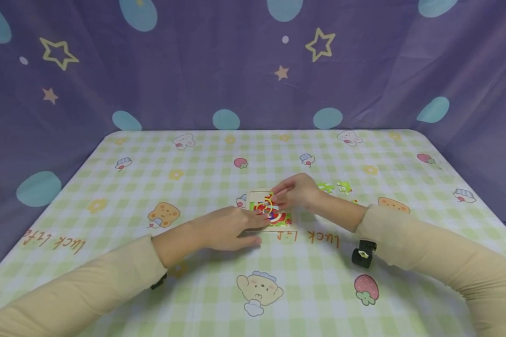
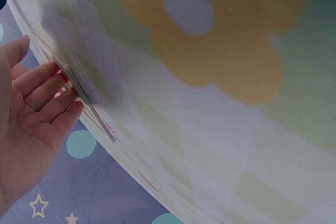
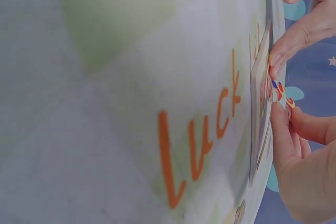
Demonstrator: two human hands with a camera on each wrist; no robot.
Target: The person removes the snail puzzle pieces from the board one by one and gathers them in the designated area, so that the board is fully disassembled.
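A small wooden jigsaw puzzle board [image 1: 259,191] with a colourful picture lies on the table between both hands. My left hand [image 1: 229,228] reaches in from the left, fingers extended, fingertips resting on the picture. In the left wrist view, the straight fingers [image 2: 44,90] touch the board's face. Over the board's right side, my right hand [image 1: 298,191] pinches a red, yellow and blue puzzle piece [image 3: 283,97] between thumb and forefinger. That piece is tilted up from the picture in the right wrist view, close to the left fingertips. Fingers hide part of the picture.
Loose green puzzle pieces [image 1: 343,187] lie beyond the right forearm, which partly covers some of them. A checked tablecloth [image 1: 202,299] with printed cartoons covers the table. A purple curtain [image 1: 185,70] hangs behind the far edge.
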